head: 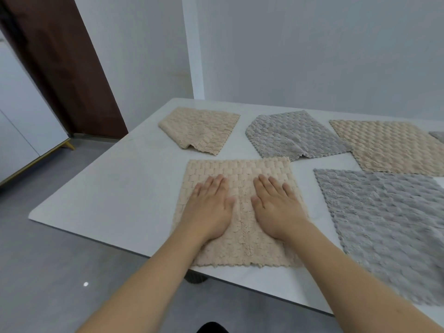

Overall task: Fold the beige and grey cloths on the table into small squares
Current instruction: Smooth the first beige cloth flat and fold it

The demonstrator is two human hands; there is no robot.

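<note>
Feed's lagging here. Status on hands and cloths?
Left hand and right hand flat on near beige cloth. Two folded behind. Nothing blocking.

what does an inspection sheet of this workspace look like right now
surface: white table, cloths spread over it
job's things: near beige cloth under both hands; far beige cloth and far grey cloth partly folded; flat beige cloth and flat grey cloth on the right
clutter: nothing seen
grips: left hand and right hand press flat, fingers straight
cables: nothing seen
surroundings: white wall, brown door, grey floor
</note>
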